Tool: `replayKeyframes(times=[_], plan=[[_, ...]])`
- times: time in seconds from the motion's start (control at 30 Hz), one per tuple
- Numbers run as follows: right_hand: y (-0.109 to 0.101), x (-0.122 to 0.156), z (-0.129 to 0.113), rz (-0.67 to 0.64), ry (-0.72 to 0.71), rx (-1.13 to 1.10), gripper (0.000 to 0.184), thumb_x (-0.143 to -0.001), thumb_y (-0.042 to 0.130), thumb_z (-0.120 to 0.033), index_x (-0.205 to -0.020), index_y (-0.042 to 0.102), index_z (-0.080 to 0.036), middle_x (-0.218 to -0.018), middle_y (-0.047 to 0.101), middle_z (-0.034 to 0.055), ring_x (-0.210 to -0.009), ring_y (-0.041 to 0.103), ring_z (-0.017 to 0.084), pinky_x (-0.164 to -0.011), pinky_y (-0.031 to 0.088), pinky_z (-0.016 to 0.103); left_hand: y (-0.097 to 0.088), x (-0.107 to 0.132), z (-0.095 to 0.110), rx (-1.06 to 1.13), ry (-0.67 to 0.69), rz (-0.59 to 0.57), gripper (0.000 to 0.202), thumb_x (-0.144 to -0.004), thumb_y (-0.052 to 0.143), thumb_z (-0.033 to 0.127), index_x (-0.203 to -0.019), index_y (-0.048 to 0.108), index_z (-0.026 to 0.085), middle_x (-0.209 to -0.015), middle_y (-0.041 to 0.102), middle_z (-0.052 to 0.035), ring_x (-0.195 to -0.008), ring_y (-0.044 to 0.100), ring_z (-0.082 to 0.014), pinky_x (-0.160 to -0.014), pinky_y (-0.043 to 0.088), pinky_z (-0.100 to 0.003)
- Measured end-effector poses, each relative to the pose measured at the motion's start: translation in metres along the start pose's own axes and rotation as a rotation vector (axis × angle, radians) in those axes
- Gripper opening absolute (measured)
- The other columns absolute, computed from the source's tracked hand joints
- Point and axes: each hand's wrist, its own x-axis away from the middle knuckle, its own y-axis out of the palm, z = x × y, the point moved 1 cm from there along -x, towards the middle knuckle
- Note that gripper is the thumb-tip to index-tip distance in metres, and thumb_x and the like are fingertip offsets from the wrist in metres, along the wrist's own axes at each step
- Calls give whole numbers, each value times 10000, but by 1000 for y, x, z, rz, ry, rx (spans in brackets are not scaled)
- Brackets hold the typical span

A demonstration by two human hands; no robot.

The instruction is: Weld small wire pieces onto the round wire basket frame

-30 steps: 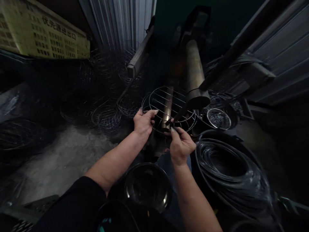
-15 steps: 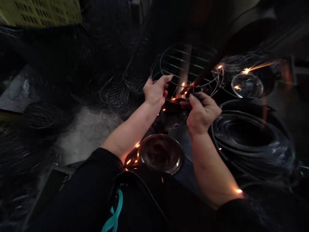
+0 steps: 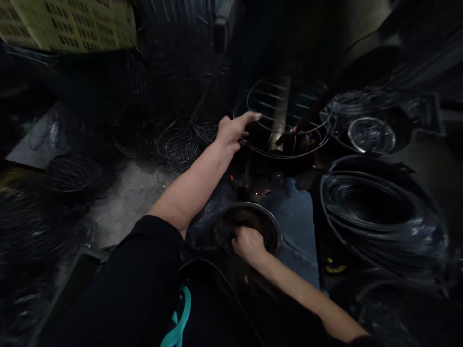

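Observation:
My left hand (image 3: 231, 131) grips the near left edge of a round wire rack (image 3: 289, 155), its thumb stretched along the rim and its fingers curled beneath. Parallel cross wires run over the rack, and a pale metal bar (image 3: 281, 111) shows among them. A dark rod (image 3: 311, 108) slants down to the rack, with a faint orange glow at its tip. My right hand (image 3: 249, 243) is down inside a shiny metal bowl (image 3: 277, 226) on my lap. Its fingers are closed, and whatever they pinch is hidden in the bowl.
To the right lies a big coil of wire (image 3: 383, 202); beyond it stands a round shiny dish (image 3: 372, 135). Wire frames (image 3: 177, 144) are piled on the left. A yellow crate (image 3: 83, 24) is at the upper left. Small orange sparks glow below the rack.
My right hand has moved from the rack's near edge down into the bowl. The bright sparks around the rod tip and dish have mostly died out. My left hand stays on the rack.

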Motion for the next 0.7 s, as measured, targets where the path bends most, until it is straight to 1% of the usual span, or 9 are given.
replayKeyframes(times=[0.07,0.13,0.17,0.23,0.3,0.4,0.5,0.57,0.7], plan=[[-5,1,5,11,-47,1,275,-770,523,-98,-887,766,-151,-978,738,136,-933,708,249,-793,525,298,3,13,1,6,-158,31,476,-507,833,171,-862,517,177,-806,604,-44,-703,601,-181,-580,442,-290],[-17,1,14,53,-130,-130,289,-739,542,-80,-863,775,-196,-958,750,88,-925,706,208,-810,519,264,4,26,4,89,-140,49,416,-512,782,133,-803,492,199,-687,564,10,-574,525,-114,-514,380,-235],[-26,1,19,103,-171,-276,293,-736,547,-89,-876,775,-207,-924,757,68,-876,711,194,-789,529,263,4,31,4,127,-120,55,407,-513,763,126,-796,482,208,-653,547,32,-535,491,-92,-495,355,-218],[-52,-2,31,278,-226,-659,255,-754,579,-174,-918,771,-207,-828,759,42,-705,703,186,-681,553,286,3,40,5,183,-90,65,411,-507,744,128,-796,466,220,-614,525,62,-497,449,-69,-468,319,-196],[-86,-7,42,525,-220,-929,249,-766,626,-315,-938,766,-201,-746,743,28,-556,657,180,-559,540,298,2,47,4,210,-65,76,430,-491,745,131,-790,450,223,-598,511,79,-487,431,-59,-453,301,-185],[-142,-16,49,855,-181,-870,281,-775,637,-395,-912,766,-187,-704,726,33,-563,656,185,-572,525,298,2,53,3,211,-9,69,454,-473,747,135,-810,457,227,-601,507,87,-483,422,-54,-439,293,-182],[-179,-27,46,1023,-108,-607,231,-776,610,-335,-842,774,-186,-680,728,45,-624,678,212,-673,526,333,4,57,1,206,25,41,474,-468,744,147,-861,493,231,-620,505,90,-480,427,-50,-434,294,-180],[-188,-34,42,1077,-73,-567,223,-773,597,-310,-826,774,-185,-681,734,52,-646,686,224,-696,526,344,5,58,-2,224,18,36,487,-462,752,154,-868,493,231,-627,504,93,-483,433,-47,-436,298,-177],[-177,-44,39,1106,-93,-841,252,-783,597,-335,-866,754,-157,-605,702,31,-537,662,198,-570,528,306,8,58,-6,256,-26,48,500,-452,774,160,-851,479,223,-634,512,90,-491,439,-46,-441,307,-175]])
